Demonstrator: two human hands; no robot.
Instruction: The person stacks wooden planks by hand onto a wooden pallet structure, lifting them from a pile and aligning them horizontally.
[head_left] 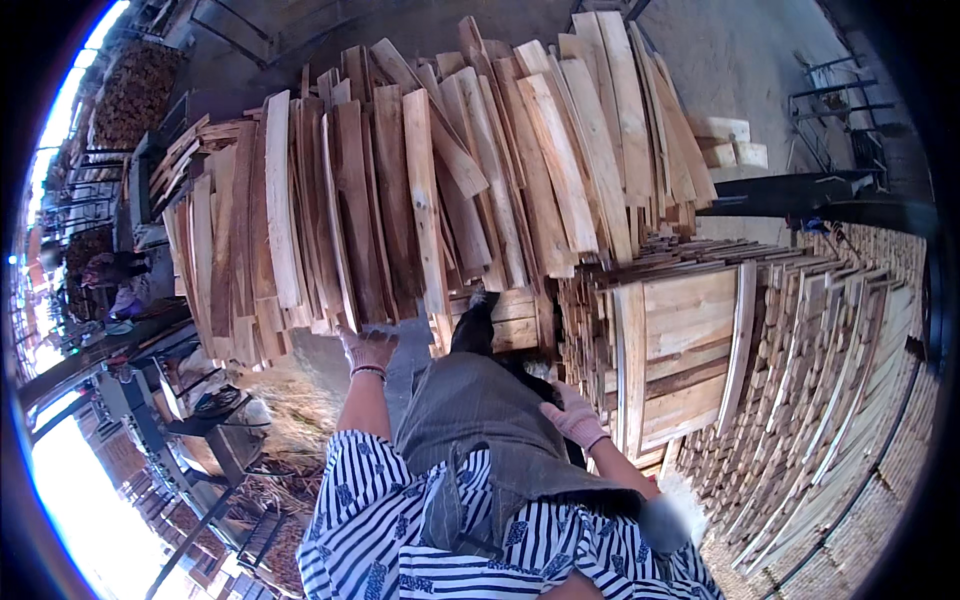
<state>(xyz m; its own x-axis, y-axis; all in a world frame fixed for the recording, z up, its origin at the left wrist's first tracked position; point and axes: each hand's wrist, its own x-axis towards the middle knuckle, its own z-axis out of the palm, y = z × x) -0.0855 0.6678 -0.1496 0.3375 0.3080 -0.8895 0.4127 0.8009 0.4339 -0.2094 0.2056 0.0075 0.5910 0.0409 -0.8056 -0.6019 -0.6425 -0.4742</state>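
A wide heap of long wooden boards (350, 200) lies in front of me, side by side, their near ends pointing at me. My left hand (368, 350), in a pale pink glove, is at the near board ends left of centre. Its fingers look spread, and the fingertips meet the lower edge of the heap, where they are partly hidden. At my right side, my right hand (577, 415), also gloved, hangs low beside my dark apron (470, 410). Its fingers are stretched out and nothing shows in them. One pale board (425, 190) lies on top of the others near the middle.
Tall layered stacks of lumber (800, 400) rise close on my right, with a board panel (685, 350) at their near side. Machinery (150, 420) stands to the left. A dark metal beam (830, 195) runs beyond the heap's right end. Another person (125, 280) is far left.
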